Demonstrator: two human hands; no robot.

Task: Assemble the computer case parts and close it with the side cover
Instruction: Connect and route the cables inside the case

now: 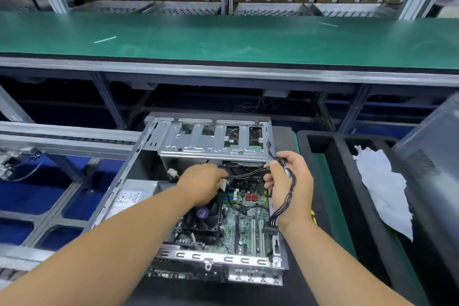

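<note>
Head view. Item: open computer case (149, 146), lying side-up on the dark worktop (293, 290), side cover off. Inside: motherboard (248, 221), fan (206, 218), drive cage (213, 146) at its far end. Power supply label (128, 200) at the case's left is blurred, unreadable. Left hand (201, 185) fingers curl round a white connector (223, 184); fingertips hidden. Right hand (290, 186) grips the black cable bundle (285, 196) above the board. Right of the case: black foam tray (332, 156) holding white wrap (382, 189); grey panel (432, 156) cut off by the frame edge. Beyond the case: green conveyor belt (223, 37).
</note>
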